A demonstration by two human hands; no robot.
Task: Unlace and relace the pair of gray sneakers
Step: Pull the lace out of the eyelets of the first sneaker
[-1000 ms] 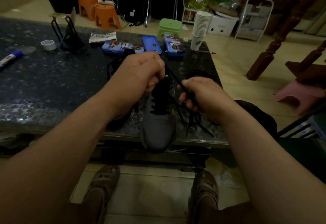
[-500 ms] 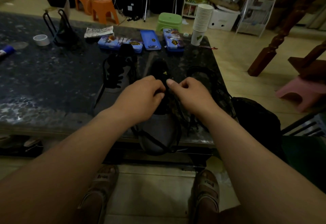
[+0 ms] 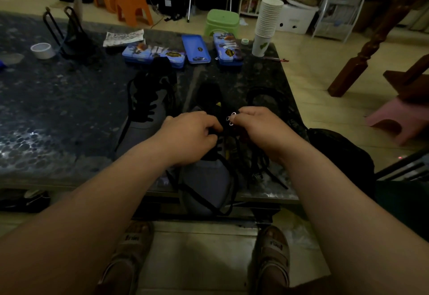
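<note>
**Hands at the lacing.** Our right hand pinches the near sneaker at its right eyelet strip, where two metal eyelets glint beside the fingertips. Our left hand lies with fingers curled over the throat; we cannot tell whether it pinches anything. The sneaker is gray with a black tongue, its toe overhanging the near edge of the dark stone table. Its black lace trails loose over the toe and tangles at the right. The second sneaker, gray and laced in black, stands just beside it on the left. Blue pencil cases and stacked paper cups lie beyond.
</note>
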